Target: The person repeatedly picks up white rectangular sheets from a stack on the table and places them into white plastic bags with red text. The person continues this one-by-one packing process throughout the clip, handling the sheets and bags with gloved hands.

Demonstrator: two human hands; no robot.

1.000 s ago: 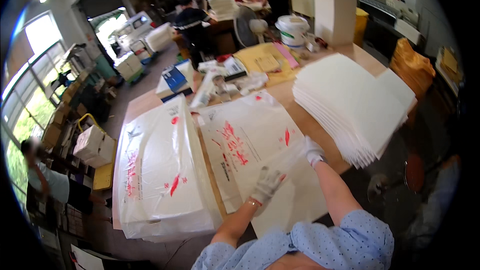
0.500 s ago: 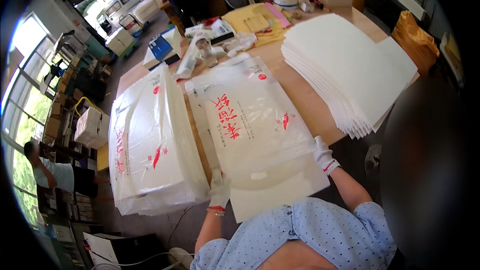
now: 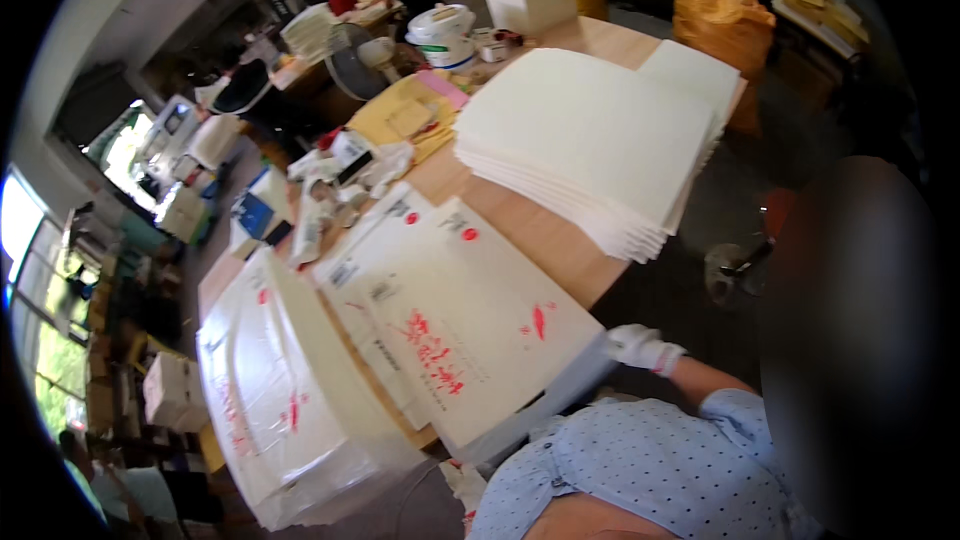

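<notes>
A clear plastic bag with red print (image 3: pixel 490 330) lies on the table in front of me, with white sheets inside it. Its loose clear edge hangs past the sheets toward my body. My right hand (image 3: pixel 638 348), in a white glove, is closed on the bag's near right corner. At the near left corner my left hand (image 3: pixel 464 488), also gloved, pinches the bag's edge; it is blurred and partly behind my shirt. Beneath the bag lies another printed bag (image 3: pixel 350 275), showing along its left side.
A pile of bagged packs (image 3: pixel 300 390) stands at the left. To the right lies a fanned stack of white sheets (image 3: pixel 590 130). Farther back are yellow envelopes (image 3: pixel 395 115), a white bucket (image 3: pixel 442 38) and a fan (image 3: pixel 355 60). An orange sack (image 3: pixel 722 35) stands beyond the table.
The white sheets that stuck out of the bag's near end are now inside it. Both hands stay at the near corners. My view has swung, shifting the table contents left and down.
</notes>
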